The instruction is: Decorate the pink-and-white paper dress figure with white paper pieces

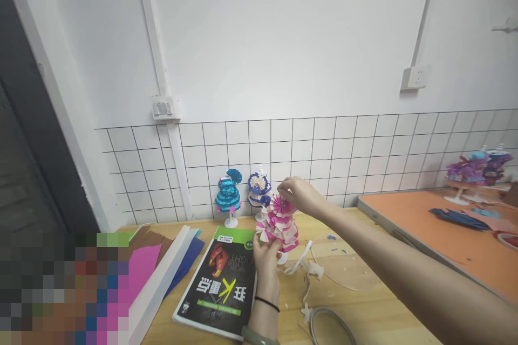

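Pink paper model (279,223) just right of the book (220,275), near its far end. Left hand (267,250) closed around the lower tiers, presumably steadying a light, narrow-based piece. Right hand (288,190) at the top, fingertips bunched for fine work, I judge; cannot tell whether they pinch paper. Teal model (227,198) beyond the book, apparently parked out of the way

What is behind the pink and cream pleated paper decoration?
Behind the pink and cream decoration stands a blue and cream pleated paper decoration; its upper part shows, but part of its white base is covered.
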Demonstrator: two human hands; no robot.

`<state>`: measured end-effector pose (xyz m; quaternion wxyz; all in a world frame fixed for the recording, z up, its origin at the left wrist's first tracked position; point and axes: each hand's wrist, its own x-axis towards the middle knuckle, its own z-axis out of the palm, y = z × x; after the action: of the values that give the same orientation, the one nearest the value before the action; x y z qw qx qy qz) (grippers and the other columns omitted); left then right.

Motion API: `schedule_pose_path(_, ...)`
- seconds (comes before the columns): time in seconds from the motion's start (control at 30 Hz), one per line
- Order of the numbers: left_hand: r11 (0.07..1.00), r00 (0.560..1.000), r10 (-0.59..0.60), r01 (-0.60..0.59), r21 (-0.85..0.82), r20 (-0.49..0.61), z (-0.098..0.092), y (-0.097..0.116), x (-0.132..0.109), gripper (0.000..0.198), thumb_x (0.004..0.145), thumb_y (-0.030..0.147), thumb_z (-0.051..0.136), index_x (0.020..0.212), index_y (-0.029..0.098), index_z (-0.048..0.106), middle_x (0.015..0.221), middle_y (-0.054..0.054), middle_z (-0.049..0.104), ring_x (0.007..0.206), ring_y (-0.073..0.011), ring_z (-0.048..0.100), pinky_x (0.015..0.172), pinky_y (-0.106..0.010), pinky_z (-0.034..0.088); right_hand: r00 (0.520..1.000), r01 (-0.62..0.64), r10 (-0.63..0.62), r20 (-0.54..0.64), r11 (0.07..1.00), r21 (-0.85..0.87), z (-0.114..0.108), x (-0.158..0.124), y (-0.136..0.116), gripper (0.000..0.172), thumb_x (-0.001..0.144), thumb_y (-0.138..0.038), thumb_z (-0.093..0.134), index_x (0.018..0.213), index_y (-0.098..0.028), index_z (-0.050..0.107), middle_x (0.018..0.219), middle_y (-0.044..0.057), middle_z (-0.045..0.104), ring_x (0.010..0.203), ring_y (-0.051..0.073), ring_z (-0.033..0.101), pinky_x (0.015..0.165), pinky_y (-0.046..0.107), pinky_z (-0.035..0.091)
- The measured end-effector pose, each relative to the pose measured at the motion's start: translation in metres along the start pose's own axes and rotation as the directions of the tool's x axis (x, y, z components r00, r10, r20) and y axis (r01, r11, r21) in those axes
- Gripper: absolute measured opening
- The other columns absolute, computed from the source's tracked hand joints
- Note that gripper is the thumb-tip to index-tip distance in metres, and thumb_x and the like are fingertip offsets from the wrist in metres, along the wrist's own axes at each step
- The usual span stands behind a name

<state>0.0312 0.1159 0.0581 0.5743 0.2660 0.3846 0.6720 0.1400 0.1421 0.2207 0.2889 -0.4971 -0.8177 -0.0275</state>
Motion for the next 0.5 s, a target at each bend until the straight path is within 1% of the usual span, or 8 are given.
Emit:
schedule_pose_path(0.1, 0.997, 1.0, -0.013, 0.011, 0.078, 0.017, 0.0, 0.0, 0.001, 0.065, 0.051, 0.006, 0.063, 0.111, 0.02, 0.04, 0.071, 0.001, 0.063, 0.047, -0.0074, 0.054, 0.041, -0.015, 0.035, 0.999, 0.001, -0.004, 0.045, 0.997, 0.072, -0.004, 0.0, 0.004, 0.021, 0.078, -0.016, 0.045, 0.07, -0.018, 0.064, 0.083, 0.005, 0.064, 0.078, 0.017, 0.057, 0.071, 0.026, 0.041)
schedule_pose_path(0.17, 0.989, 0.998, -0.045, 0.037, 0.145, 0.051, -0.003, 0.004, 0.002, 0.067, 0.046, 0.002, 0.061, 0.109, 0.019, 0.044, 0.071, 0.001, 0.064, 0.046, -0.0087, 0.054, 0.038, -0.015, 0.034, 0.997, -0.008, -0.002, 0.078, 0.992, 0.127, -0.007, 0.0, 0.009, 0.018, 0.078, -0.017, 0.046, 0.077, -0.018, 0.064, 0.088, 0.005, 0.064, 0.08, 0.017, 0.058, 0.073, 0.027, 0.042)
schedule_pose_path(0.23, 0.971, 0.989, -0.098, 0.071, 0.229, 0.11, -0.008, 0.01, 0.002, 0.075, 0.043, -0.001, 0.059, 0.114, 0.02, 0.043, 0.068, 0.0, 0.065, 0.045, -0.0109, 0.056, 0.035, -0.015, 0.031, 0.993, -0.031, 0.01, 0.114, 0.983, 0.183, -0.01, 0.0, 0.015, 0.017, 0.078, -0.019, 0.047, 0.081, -0.018, 0.064, 0.091, 0.006, 0.064, 0.081, 0.017, 0.058, 0.073, 0.027, 0.044)
schedule_pose_path(0.3, 0.937, 0.976, -0.144, 0.082, 0.339, 0.164, -0.016, 0.02, 0.002, 0.081, 0.044, -0.001, 0.058, 0.121, 0.018, 0.039, 0.06, 0.0, 0.065, 0.043, -0.0131, 0.056, 0.034, -0.015, 0.029, 0.987, -0.061, 0.024, 0.157, 0.969, 0.239, -0.012, -0.001, 0.02, 0.017, 0.079, -0.021, 0.047, 0.082, -0.018, 0.063, 0.092, 0.006, 0.063, 0.076, 0.016, 0.059, 0.067, 0.027, 0.047)
schedule_pose_path(0.33, 0.917, 0.973, -0.149, 0.069, 0.394, 0.177, -0.021, 0.026, 0.002, 0.08, 0.046, 0.0, 0.058, 0.122, 0.016, 0.039, 0.055, 0.0, 0.064, 0.041, -0.0136, 0.055, 0.034, -0.016, 0.03, 0.983, -0.075, 0.027, 0.179, 0.96, 0.268, -0.013, -0.002, 0.023, 0.017, 0.08, -0.023, 0.046, 0.082, -0.017, 0.062, 0.092, 0.006, 0.062, 0.072, 0.015, 0.06, 0.063, 0.026, 0.048)
schedule_pose_path(0.4, 0.881, 0.978, -0.106, 0.009, 0.474, 0.178, -0.03, 0.039, 0.003, 0.069, 0.048, 0.002, 0.061, 0.115, 0.013, 0.048, 0.048, 0.001, 0.061, 0.04, -0.0136, 0.054, 0.039, -0.019, 0.036, 0.976, -0.091, 0.02, 0.217, 0.942, 0.323, -0.014, -0.003, 0.026, 0.019, 0.081, -0.027, 0.045, 0.08, -0.017, 0.061, 0.092, 0.006, 0.061, 0.064, 0.013, 0.059, 0.057, 0.025, 0.049)
schedule_pose_path(0.47, 0.852, 0.986, -0.011, -0.077, 0.518, 0.165, -0.036, 0.051, 0.003, 0.053, 0.049, 0.005, 0.064, 0.1, 0.014, 0.059, 0.046, 0.002, 0.059, 0.043, -0.0133, 0.053, 0.045, -0.022, 0.04, 0.971, -0.093, 0.002, 0.24, 0.925, 0.368, -0.016, -0.004, 0.027, 0.021, 0.081, -0.03, 0.046, 0.079, -0.016, 0.061, 0.092, 0.006, 0.06, 0.063, 0.012, 0.058, 0.057, 0.025, 0.05)
schedule_pose_path(0.5, 0.836, 0.986, 0.045, -0.124, 0.534, 0.158, -0.038, 0.056, 0.003, 0.044, 0.05, 0.007, 0.065, 0.093, 0.016, 0.062, 0.046, 0.003, 0.058, 0.046, -0.0132, 0.053, 0.048, -0.022, 0.04, 0.969, -0.091, -0.008, 0.248, 0.918, 0.386, -0.017, -0.005, 0.026, 0.021, 0.08, -0.031, 0.047, 0.079, -0.016, 0.062, 0.093, 0.006, 0.06, 0.064, 0.011, 0.058, 0.059, 0.025, 0.05)
